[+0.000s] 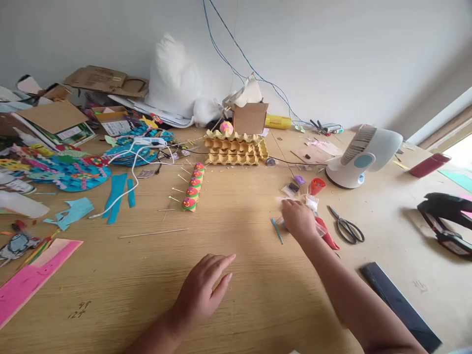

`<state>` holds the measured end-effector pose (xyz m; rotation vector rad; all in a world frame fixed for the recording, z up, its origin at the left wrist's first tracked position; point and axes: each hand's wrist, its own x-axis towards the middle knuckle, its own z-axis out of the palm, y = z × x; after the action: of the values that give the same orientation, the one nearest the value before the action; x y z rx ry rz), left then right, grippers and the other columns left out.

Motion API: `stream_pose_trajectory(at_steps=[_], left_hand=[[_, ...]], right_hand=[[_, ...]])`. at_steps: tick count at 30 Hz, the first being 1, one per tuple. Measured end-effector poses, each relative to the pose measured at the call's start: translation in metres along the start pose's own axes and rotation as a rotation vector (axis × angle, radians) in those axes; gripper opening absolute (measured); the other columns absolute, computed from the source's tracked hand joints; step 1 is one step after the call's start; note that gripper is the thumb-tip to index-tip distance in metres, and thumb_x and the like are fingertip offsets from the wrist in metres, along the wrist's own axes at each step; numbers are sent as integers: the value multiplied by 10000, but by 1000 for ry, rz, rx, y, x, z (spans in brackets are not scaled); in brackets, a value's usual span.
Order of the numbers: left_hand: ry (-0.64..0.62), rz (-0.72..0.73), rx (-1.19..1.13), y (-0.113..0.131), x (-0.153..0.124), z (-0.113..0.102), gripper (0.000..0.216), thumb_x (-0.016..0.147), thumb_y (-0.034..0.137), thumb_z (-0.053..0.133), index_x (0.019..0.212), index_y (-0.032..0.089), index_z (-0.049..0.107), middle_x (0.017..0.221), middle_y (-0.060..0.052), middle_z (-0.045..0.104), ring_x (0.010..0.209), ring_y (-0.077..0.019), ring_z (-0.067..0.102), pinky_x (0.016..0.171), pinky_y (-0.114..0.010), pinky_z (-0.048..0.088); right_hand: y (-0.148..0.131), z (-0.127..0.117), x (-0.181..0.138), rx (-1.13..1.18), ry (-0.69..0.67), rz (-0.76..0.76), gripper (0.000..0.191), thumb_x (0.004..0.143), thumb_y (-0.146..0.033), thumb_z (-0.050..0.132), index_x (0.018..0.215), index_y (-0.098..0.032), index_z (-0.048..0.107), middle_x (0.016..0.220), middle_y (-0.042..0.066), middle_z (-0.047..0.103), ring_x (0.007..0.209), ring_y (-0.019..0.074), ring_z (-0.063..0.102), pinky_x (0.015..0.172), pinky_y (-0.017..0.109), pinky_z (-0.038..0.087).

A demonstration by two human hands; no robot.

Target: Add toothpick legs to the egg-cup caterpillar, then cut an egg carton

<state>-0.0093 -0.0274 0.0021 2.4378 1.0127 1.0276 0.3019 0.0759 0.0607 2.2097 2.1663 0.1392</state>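
My left hand (206, 282) hovers low over the middle of the table, empty, its fingers stretched and the thumb apart. Reaching out to the right side, my right hand (299, 219) bends its fingers down among small plastic packets; its fingertips are partly hidden, and what they hold cannot be made out. A blue stick (277, 231) lies just left of it. Close by are a white packet (311, 202), a red cup (317, 186) and a red pouch (329, 237). A painted egg-carton caterpillar (192, 189) in red and green, with several pins beside it, lies farther back.
Black-handled scissors (347, 227) lie right of my right hand, with a white fan (363, 157) behind. Yellow egg cartons (236, 149) and a cardboard box (250, 118) stand at the back. Blue paper crafts (70, 169) crowd the left. A thin wooden stick (154, 233) lies in front.
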Motion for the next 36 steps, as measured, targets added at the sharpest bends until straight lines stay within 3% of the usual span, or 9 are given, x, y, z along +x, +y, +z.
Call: stream_pose_trajectory(at_steps=[4,8,12,16,20,23,26,31,36], left_hand=[[-3,1,17,1,-1,3,454,945,128,559,1389,214,518,1165,-89,697,1053,-200,648,925,-346,553],[-12,14,46,2,0,7,449,944,140,559,1383,228,533,1165,-82,697,1050,-206,650,934,-359,558],[-29,-25,55,0,3,7,436,942,142,555,1366,238,533,1186,-80,687,1092,-220,635,972,-391,554],[-51,-48,35,-3,3,5,441,931,130,549,1359,232,521,1209,-89,672,1121,-221,621,984,-392,553],[-19,-24,59,-7,0,6,478,913,121,551,1374,241,512,1198,-88,681,1113,-223,627,988,-388,556],[-14,-13,78,-10,0,7,506,894,128,572,1385,237,514,1187,-83,688,1103,-221,634,978,-371,564],[-3,-9,84,-13,2,6,503,881,130,585,1372,225,531,1158,-78,700,1081,-212,646,962,-348,573],[8,-20,67,-13,3,6,489,889,146,581,1368,236,545,1126,-73,714,1046,-204,665,937,-328,582],[-2,-27,38,-16,1,7,499,892,147,573,1381,239,543,1122,-88,715,1041,-217,662,937,-345,581]], right_hand=[[21,-20,-2,-60,61,88,538,918,-308,575,1410,-97,521,1480,261,510,1319,410,518,966,513,473],[16,-39,17,-52,70,-83,546,952,-385,537,1449,-159,512,1583,181,422,1431,345,415,1065,487,435],[-3,-52,74,-34,28,-366,476,960,-476,537,1405,-311,576,1603,42,424,1416,237,442,1101,370,417],[-18,-55,151,-94,23,-449,418,950,-374,560,1336,-237,642,1620,96,383,1488,289,320,1180,475,307],[-30,-58,221,-162,60,-390,423,952,-281,524,1343,-161,628,1677,135,236,1550,339,122,1223,582,138],[-40,-57,262,-187,75,-286,471,979,-282,456,1396,-96,573,1689,197,143,1556,380,55,1205,633,147],[-49,-51,293,-211,48,-242,495,973,-270,461,1434,-113,549,1702,167,111,1561,375,27,1214,641,101],[-53,-37,321,-215,11,-226,564,963,-274,428,1501,-120,491,1697,131,177,1561,383,34,1217,656,17],[-51,-28,326,-140,81,-231,611,981,-320,381,1566,-144,389,1695,114,193,1556,372,88,1228,634,-5]])
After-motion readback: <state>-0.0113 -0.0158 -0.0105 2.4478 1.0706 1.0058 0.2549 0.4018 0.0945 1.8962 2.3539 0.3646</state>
